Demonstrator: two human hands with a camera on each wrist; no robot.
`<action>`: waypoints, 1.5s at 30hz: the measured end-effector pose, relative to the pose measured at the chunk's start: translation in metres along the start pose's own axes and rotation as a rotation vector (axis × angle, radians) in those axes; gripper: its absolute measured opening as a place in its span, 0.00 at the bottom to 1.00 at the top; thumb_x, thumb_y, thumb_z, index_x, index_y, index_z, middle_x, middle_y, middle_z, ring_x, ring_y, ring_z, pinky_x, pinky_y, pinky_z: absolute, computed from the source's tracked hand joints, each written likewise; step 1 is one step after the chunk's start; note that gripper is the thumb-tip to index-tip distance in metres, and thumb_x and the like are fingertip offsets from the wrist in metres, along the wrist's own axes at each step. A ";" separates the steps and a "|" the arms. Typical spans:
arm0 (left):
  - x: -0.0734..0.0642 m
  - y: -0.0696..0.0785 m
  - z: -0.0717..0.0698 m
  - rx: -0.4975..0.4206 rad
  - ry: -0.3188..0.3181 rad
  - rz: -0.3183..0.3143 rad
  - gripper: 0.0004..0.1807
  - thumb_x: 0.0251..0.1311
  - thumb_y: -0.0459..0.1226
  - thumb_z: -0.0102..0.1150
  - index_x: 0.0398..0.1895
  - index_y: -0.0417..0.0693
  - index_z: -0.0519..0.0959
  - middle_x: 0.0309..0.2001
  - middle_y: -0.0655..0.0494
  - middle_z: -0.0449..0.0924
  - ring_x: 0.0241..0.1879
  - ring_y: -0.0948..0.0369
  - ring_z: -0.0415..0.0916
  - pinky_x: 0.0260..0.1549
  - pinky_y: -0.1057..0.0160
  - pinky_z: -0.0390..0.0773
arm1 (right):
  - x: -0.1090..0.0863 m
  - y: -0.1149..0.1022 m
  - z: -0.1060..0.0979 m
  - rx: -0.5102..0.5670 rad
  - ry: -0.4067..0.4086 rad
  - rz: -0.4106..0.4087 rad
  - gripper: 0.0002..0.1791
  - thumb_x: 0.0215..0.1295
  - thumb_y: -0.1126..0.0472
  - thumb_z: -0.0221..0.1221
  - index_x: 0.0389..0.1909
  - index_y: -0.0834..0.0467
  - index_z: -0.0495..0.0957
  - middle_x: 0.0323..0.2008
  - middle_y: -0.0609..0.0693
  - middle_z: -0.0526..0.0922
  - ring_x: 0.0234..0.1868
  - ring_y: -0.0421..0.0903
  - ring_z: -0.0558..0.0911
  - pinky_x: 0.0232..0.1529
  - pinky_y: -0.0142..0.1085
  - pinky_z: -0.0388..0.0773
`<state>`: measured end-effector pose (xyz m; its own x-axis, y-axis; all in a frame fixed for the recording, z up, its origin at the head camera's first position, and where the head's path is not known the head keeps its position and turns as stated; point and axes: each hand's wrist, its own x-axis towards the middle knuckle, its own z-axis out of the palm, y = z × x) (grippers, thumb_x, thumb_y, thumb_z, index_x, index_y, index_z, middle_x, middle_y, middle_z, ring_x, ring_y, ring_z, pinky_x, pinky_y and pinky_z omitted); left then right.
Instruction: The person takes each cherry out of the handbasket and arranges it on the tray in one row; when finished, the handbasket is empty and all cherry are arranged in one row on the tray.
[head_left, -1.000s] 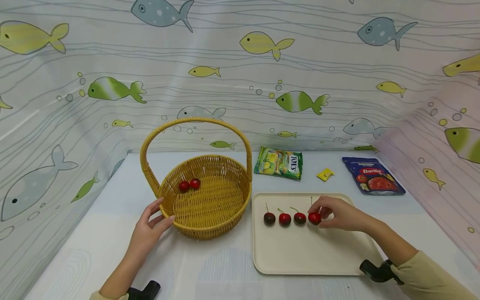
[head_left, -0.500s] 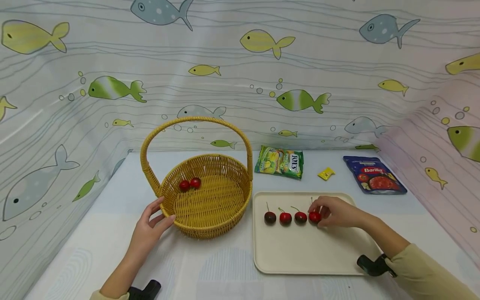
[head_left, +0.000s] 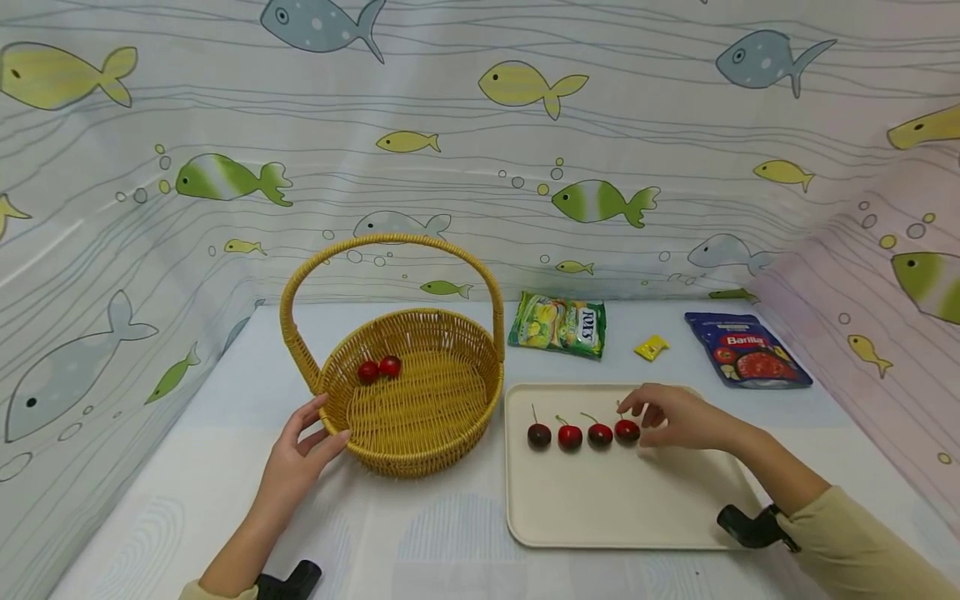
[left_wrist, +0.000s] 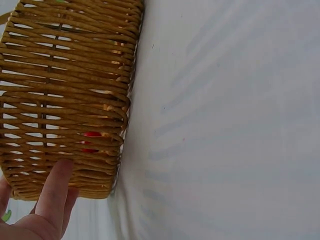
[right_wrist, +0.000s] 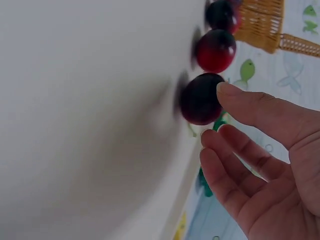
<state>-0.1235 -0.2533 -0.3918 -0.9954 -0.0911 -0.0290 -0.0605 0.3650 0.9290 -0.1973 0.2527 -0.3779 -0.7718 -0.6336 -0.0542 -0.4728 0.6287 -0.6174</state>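
Four-sided tray aside, a row of several dark red cherries with stems lies on the cream tray [head_left: 615, 517]. At the row's right end, my right hand [head_left: 686, 419] is beside the last cherry [head_left: 627, 431], thumb and fingers spread apart. In the right wrist view the thumb tip overlaps that cherry's [right_wrist: 200, 100] edge; whether it touches I cannot tell. My left hand [head_left: 296, 462] rests against the left side of the yellow wicker basket [head_left: 420, 458], its fingers [left_wrist: 56, 192] extended along the weave. Inside the basket sit two red cherries [head_left: 379, 369].
Behind the tray lie a green Fox's candy bag [head_left: 558, 325], a small yellow wrapped candy [head_left: 651, 347] and a blue Barilla pouch [head_left: 747, 350]. The basket's tall handle [head_left: 390, 239] arches over it. Fish-patterned sheeting [head_left: 480, 167] encloses the back and sides.
My right hand has let go of the rightmost cherry and drawn slightly away to the right. That cherry now rests at the row's end. The left hand and basket stay put.
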 end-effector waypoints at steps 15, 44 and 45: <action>0.001 -0.001 0.000 -0.002 0.003 -0.003 0.39 0.62 0.46 0.57 0.71 0.49 0.50 0.66 0.40 0.52 0.62 0.44 0.60 0.44 0.69 0.74 | 0.025 -0.050 -0.021 -0.031 0.053 -0.160 0.20 0.52 0.66 0.67 0.47 0.56 0.77 0.40 0.46 0.76 0.39 0.46 0.79 0.41 0.40 0.78; -0.001 0.000 0.000 -0.003 -0.007 0.008 0.39 0.63 0.45 0.56 0.72 0.48 0.49 0.66 0.40 0.51 0.62 0.44 0.60 0.41 0.75 0.72 | 0.113 -0.132 -0.011 -0.004 -0.043 -0.396 0.19 0.54 0.67 0.67 0.47 0.57 0.77 0.44 0.48 0.77 0.42 0.45 0.78 0.45 0.37 0.76; -0.001 0.000 -0.001 -0.003 -0.007 0.009 0.39 0.63 0.45 0.56 0.72 0.48 0.49 0.66 0.40 0.51 0.62 0.44 0.60 0.41 0.75 0.72 | 0.117 -0.135 -0.011 -0.004 -0.047 -0.407 0.19 0.54 0.67 0.66 0.47 0.57 0.77 0.44 0.48 0.77 0.42 0.45 0.77 0.45 0.38 0.76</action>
<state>-0.1224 -0.2537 -0.3915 -0.9964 -0.0816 -0.0229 -0.0511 0.3628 0.9305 -0.2281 0.0986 -0.2926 -0.5014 -0.8507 0.1581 -0.7370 0.3241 -0.5931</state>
